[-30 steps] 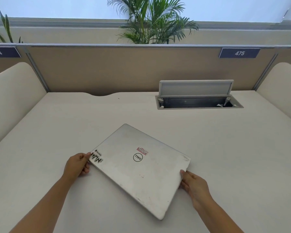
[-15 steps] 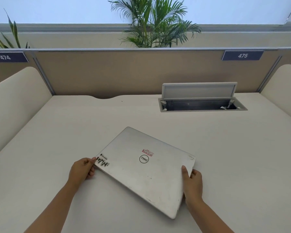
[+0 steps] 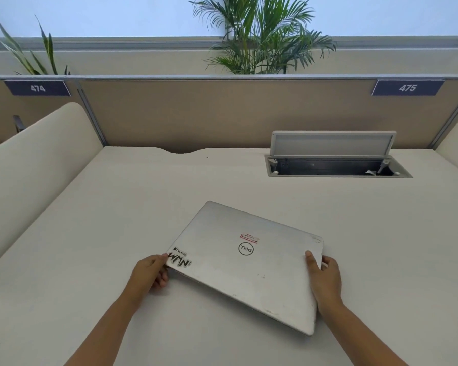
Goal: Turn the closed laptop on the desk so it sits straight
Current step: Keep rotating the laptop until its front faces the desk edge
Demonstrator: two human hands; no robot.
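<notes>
A closed silver laptop with stickers on its lid lies skewed on the pale desk, its near edge slanting down to the right. My left hand grips the laptop's left corner by the black-and-white sticker. My right hand holds the right edge, thumb on top of the lid and fingers wrapped around the side.
An open cable box with its lid raised sits in the desk at the back right. Tan partition panels close off the rear, and cream side screens flank the desk. Plants stand behind the partition.
The laptop has turned counter-clockwise, its right side swinging away from me. My right hand shifted from the near right edge up onto the right side, thumb now on the lid.
</notes>
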